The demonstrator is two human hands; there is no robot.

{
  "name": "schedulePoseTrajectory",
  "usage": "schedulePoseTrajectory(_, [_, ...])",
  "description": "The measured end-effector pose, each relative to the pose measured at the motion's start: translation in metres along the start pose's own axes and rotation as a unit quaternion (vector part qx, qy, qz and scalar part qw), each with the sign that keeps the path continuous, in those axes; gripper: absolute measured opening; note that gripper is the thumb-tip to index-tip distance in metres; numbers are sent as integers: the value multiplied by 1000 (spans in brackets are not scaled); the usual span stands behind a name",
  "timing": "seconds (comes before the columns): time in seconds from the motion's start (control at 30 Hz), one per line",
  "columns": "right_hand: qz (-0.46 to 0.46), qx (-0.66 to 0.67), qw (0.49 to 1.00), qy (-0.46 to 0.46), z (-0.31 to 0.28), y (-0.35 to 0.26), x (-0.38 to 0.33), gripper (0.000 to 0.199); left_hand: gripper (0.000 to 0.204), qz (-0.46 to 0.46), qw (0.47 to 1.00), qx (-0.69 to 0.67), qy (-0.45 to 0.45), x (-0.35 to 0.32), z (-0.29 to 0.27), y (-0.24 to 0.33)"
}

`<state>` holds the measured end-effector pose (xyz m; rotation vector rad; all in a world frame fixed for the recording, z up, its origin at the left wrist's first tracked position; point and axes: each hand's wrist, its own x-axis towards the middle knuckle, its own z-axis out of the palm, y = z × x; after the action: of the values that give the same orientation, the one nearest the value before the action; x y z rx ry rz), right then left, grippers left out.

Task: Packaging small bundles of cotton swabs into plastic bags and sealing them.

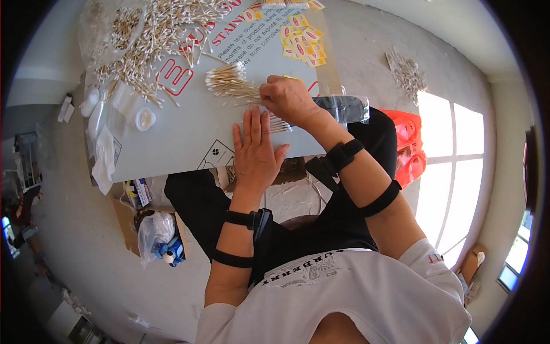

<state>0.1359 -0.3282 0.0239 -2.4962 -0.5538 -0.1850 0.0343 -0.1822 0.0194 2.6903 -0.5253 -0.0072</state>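
My left hand [256,155] lies palm down near the table's front edge, fingers stretched out, its fingertips beside a small row of cotton swabs [279,124]. Just beyond and to the right, my right hand [291,102] is closed, its curled fingertips on the stem ends of cotton swabs from a loose bunch [232,81]. The exact grip is hidden by the knuckles. White cotton tips of that bunch point to the left and away from me. A yellow edge, perhaps of a label, peeks out behind the right hand.
A large heap of cotton swabs [143,40] with clear plastic covers the far left. Yellow-and-white labels [303,43] lie far right. A small round white container [145,119] and tissue [105,157] sit at left. Below stand an open cardboard box [129,229] and a red bag [408,143].
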Motion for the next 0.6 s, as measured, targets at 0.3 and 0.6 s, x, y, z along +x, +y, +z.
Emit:
schedulePoseTrajectory(0.3, [-24,0,994,-109,-16,0,4,4,86,1,1000,8,-9,1,-2,0])
schedulePoseTrajectory(0.6, [-80,-28,996,-17,9,5,35,7,87,-5,1000,7,-20,2,-2,2])
